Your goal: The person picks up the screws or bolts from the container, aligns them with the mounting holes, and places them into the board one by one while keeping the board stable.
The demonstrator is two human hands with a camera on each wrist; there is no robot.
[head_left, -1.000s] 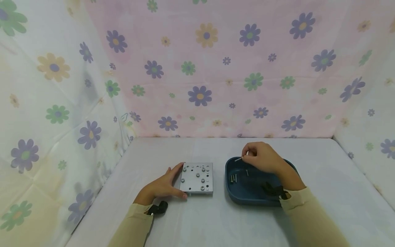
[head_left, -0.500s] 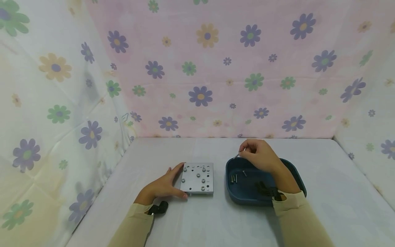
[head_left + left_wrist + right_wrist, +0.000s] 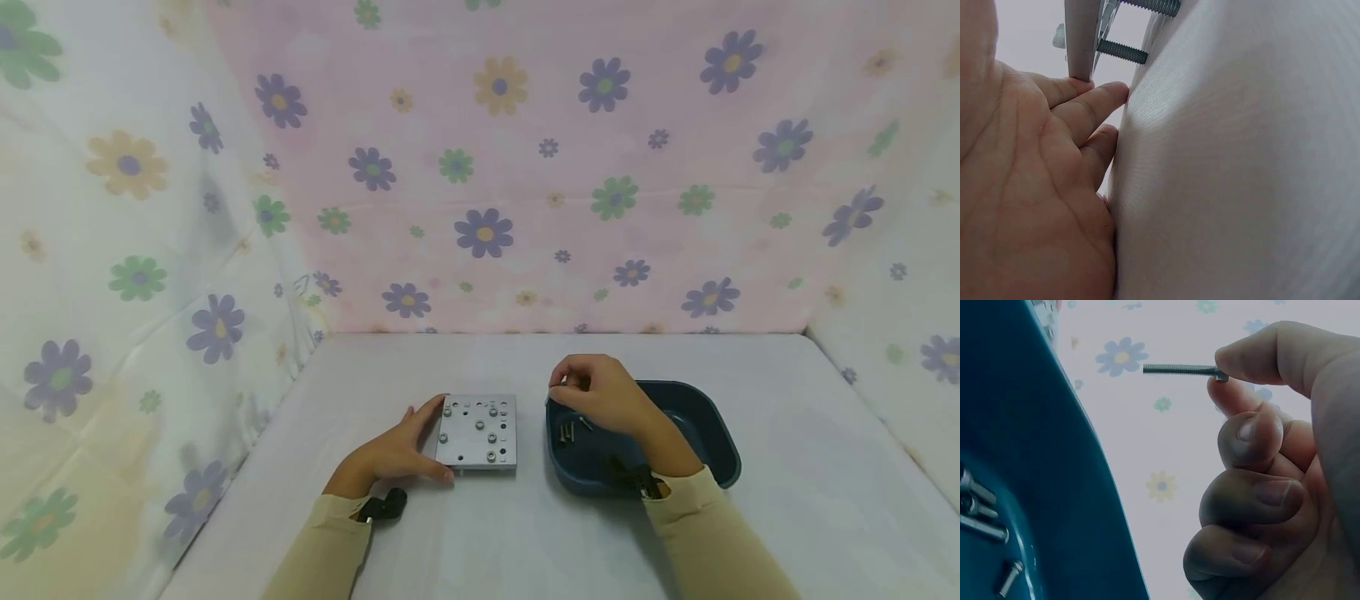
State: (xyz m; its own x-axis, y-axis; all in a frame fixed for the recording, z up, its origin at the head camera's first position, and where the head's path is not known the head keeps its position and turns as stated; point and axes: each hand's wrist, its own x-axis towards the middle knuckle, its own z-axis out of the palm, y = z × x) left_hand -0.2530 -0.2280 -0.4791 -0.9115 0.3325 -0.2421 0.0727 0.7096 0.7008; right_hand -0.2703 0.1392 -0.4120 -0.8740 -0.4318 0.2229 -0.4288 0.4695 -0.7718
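Note:
A square metal plate [image 3: 465, 442] with several holes and socket-head screws set in it stands raised off the table. My left hand [image 3: 393, 454] holds it at its left side, thumb at the front edge and index finger at the far corner. In the left wrist view, threaded screw ends [image 3: 1122, 51] stick out beneath the plate [image 3: 1080, 44], with my fingers against its edge. My right hand [image 3: 600, 396] is over the left far rim of the blue tray. Its thumb and index finger pinch a long thin screw [image 3: 1179, 369] by the head; the other fingers are curled in.
The dark blue tray [image 3: 712, 433] sits right of the plate, with several loose screws [image 3: 567, 432] at its left end. A white cloth covers the table [image 3: 480, 542]. Flower-patterned curtains [image 3: 420, 250] enclose the back and both sides.
My right hand has moved left across the tray with the pinched screw, which has swung from nearly level to pointing down. The left hand and the plate stay in place.

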